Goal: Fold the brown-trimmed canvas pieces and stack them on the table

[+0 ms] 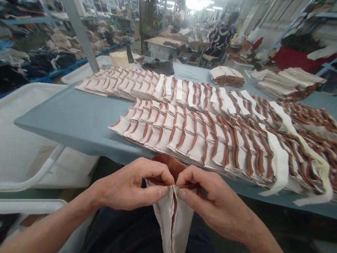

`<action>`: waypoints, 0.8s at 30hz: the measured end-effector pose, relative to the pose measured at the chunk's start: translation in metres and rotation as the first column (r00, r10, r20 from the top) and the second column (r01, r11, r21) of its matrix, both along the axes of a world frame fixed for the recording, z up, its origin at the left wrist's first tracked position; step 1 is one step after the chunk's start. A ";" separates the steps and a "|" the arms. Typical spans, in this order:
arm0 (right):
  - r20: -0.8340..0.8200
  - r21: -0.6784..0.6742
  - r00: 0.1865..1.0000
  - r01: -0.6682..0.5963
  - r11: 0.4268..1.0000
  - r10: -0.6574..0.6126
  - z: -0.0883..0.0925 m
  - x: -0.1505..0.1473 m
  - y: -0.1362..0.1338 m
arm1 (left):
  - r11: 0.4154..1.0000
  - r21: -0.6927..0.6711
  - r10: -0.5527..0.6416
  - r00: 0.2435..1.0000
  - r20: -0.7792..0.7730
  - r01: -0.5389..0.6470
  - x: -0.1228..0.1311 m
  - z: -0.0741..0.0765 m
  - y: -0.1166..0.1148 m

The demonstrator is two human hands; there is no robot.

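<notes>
A sewn fabric piece [185,213], cream outside and reddish brown inside, hangs in front of my body with a seam running down its middle. My left hand [148,182] pinches its top edge just left of the seam. On the other side of the seam, my right hand [200,189] pinches the same edge between thumb and fingers. The two hands almost meet at the seam's top. Brown lining shows in the opening behind my fingers. The lower end of the piece runs out of view.
Overlapping rows of similar cream-and-brown pieces [182,132] lie on a blue-grey table [50,119], with white strips [278,161] across some. Folded stacks [292,82] sit at the back. White bins [16,127] stand left, a metal post [74,18] behind. A person [220,40] sits farther off.
</notes>
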State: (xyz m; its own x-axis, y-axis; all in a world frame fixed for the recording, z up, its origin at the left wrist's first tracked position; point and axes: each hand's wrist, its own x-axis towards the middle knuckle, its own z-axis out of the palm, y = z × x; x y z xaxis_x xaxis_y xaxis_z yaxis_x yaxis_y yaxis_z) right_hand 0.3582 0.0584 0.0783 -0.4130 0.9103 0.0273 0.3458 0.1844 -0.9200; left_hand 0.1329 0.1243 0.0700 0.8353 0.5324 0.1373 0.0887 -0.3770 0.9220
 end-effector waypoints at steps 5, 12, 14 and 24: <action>-0.072 -0.141 0.997 0.013 0.990 -0.023 -0.018 0.006 -0.003 | 0.998 -0.037 -0.049 0.998 -0.026 0.048 0.005 -0.012 0.000; -0.096 -0.194 0.994 0.025 0.981 -0.045 -0.026 0.005 0.007 | 0.996 -0.042 -0.082 0.996 -0.041 0.081 0.004 -0.013 0.000; -0.160 -0.225 0.986 0.003 0.974 -0.040 -0.029 0.004 0.010 | 0.992 -0.090 -0.090 0.995 -0.034 0.086 0.004 -0.012 0.001; -0.149 -0.238 0.988 0.004 0.971 -0.041 -0.035 -0.004 0.012 | 0.960 -0.279 -0.046 0.997 -0.057 0.029 -0.002 -0.015 0.003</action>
